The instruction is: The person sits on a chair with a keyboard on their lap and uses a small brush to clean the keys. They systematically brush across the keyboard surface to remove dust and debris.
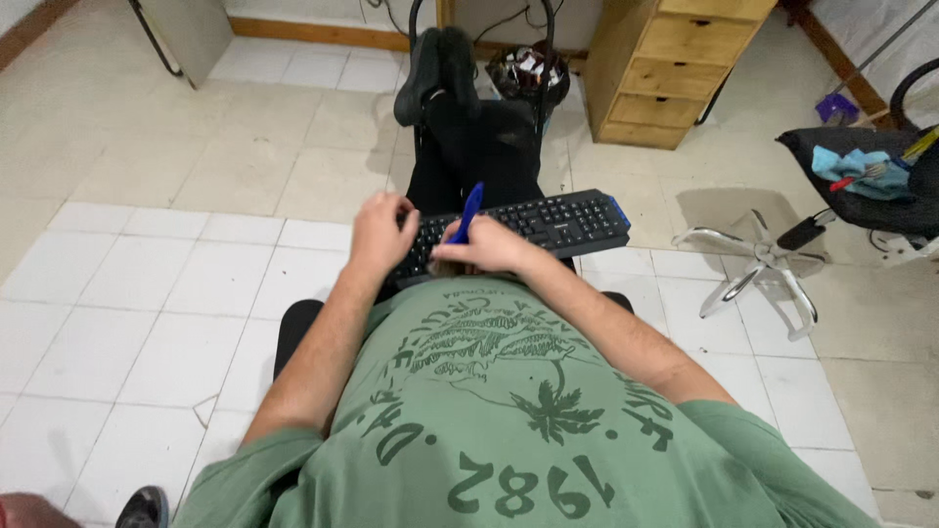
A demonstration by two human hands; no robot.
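Keyboard [528, 227] lies crosswise on the lap, long axis left to right. Right hand [489, 246] pinches a blue brush [470, 212] upright over the keys; left hand [381, 233], fingers curled, grips the keyboard's left end.

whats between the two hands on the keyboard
In the head view, only a short stretch of the black plastic keyboard's keys lies between the left hand and the right hand, which holds a blue brush handle.
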